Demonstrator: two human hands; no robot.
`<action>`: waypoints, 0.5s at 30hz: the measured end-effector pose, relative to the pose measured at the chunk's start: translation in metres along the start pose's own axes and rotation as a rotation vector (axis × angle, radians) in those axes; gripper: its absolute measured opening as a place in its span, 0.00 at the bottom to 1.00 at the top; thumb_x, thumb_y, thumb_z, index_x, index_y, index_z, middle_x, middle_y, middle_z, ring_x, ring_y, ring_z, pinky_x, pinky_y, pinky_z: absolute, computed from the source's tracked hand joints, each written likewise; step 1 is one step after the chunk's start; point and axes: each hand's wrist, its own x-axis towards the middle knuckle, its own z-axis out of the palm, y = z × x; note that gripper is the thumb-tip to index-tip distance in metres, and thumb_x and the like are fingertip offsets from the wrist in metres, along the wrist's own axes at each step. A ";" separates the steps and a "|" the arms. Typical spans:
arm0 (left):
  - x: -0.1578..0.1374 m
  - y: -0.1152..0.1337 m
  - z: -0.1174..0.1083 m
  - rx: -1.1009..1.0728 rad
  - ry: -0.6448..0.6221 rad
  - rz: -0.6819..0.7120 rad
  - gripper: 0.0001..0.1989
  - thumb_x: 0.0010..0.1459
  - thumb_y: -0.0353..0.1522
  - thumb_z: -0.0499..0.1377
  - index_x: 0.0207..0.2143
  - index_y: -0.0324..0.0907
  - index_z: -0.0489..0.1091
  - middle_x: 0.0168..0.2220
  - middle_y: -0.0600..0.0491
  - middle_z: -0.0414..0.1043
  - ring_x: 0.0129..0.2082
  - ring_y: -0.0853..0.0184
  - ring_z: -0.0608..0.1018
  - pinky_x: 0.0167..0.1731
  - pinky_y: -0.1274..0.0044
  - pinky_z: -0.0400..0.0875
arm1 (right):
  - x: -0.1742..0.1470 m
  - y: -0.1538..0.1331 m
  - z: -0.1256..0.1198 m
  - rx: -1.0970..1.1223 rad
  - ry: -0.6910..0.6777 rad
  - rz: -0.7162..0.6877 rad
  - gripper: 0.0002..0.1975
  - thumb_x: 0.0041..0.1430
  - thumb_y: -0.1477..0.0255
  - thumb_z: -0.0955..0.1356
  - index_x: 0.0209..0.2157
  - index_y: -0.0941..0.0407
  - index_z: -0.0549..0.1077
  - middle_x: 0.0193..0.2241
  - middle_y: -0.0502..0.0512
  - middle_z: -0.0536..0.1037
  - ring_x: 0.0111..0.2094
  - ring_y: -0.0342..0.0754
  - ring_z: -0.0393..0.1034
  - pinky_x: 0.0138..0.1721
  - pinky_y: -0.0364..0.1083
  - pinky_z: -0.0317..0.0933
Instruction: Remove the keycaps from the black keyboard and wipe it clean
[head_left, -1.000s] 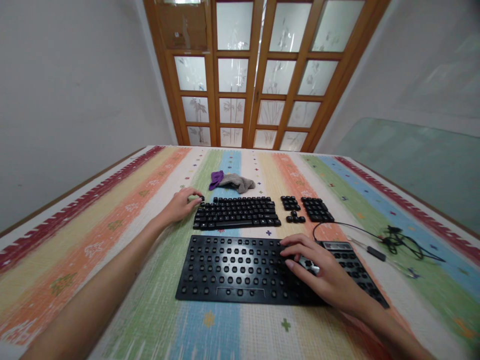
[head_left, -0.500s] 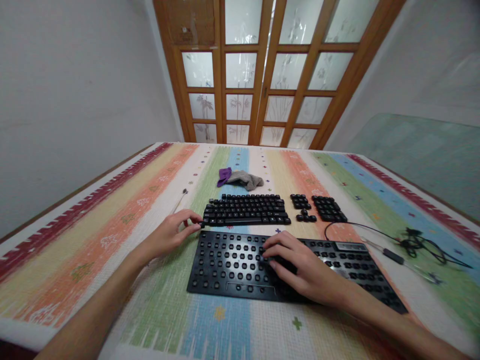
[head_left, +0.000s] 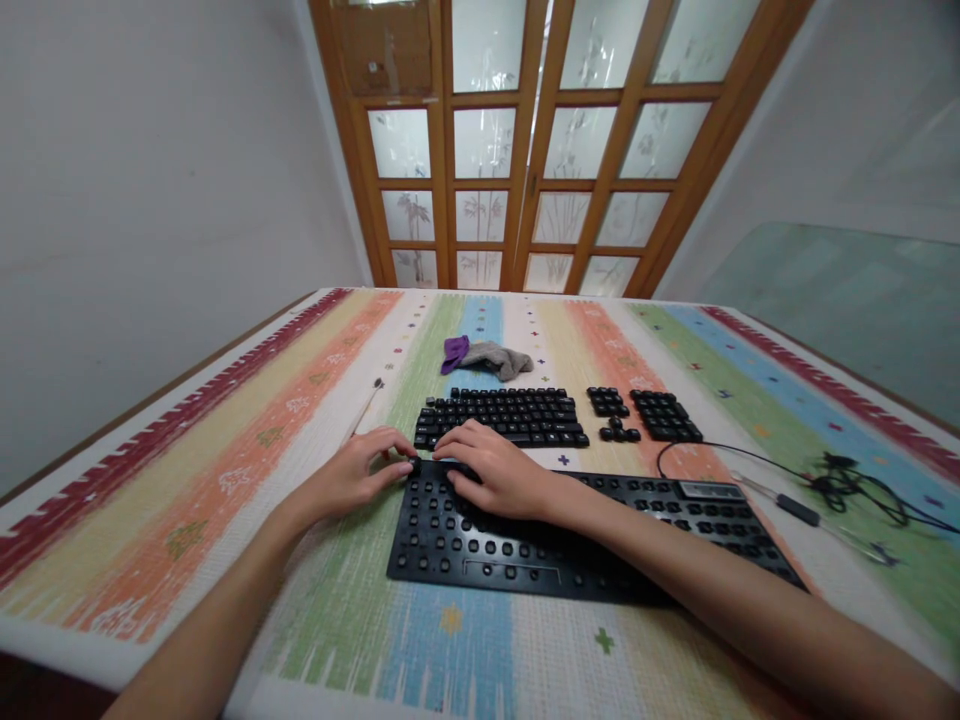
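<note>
A black keyboard base with its caps off lies in front of me, rows of bare key stems showing. At its far left corner, my left hand pinches a small black keycap between thumb and fingertips. My right hand reaches over the base's upper left part, palm down, with the thumb apart from the fingers and the fingertips close to the left hand. I make out nothing in it. Beyond the base, loose black keycaps are laid out in keyboard order.
Smaller keycap groups sit at the right. A grey and purple cloth lies behind them. A thin brush is left of the keycaps. The coiled cable and a dark-handled tool lie right on the striped tablecloth.
My right hand has moved left, from the middle of the keyboard base to its upper left part. My left hand has shifted slightly onto the corner. The view has moved a little.
</note>
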 end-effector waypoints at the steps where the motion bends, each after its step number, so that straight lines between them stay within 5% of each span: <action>1: 0.000 0.000 0.001 0.004 0.002 0.006 0.10 0.62 0.37 0.56 0.39 0.42 0.72 0.38 0.51 0.76 0.39 0.64 0.77 0.42 0.71 0.71 | 0.003 0.001 0.003 -0.010 -0.002 -0.008 0.12 0.62 0.79 0.64 0.46 0.61 0.73 0.46 0.63 0.76 0.45 0.52 0.66 0.50 0.55 0.62; 15: -0.001 -0.001 0.003 0.014 0.018 0.077 0.08 0.62 0.35 0.57 0.39 0.41 0.72 0.38 0.51 0.76 0.39 0.65 0.77 0.42 0.74 0.71 | 0.020 -0.001 0.023 -0.156 0.049 -0.005 0.07 0.64 0.73 0.66 0.40 0.60 0.74 0.37 0.60 0.78 0.39 0.52 0.65 0.42 0.50 0.62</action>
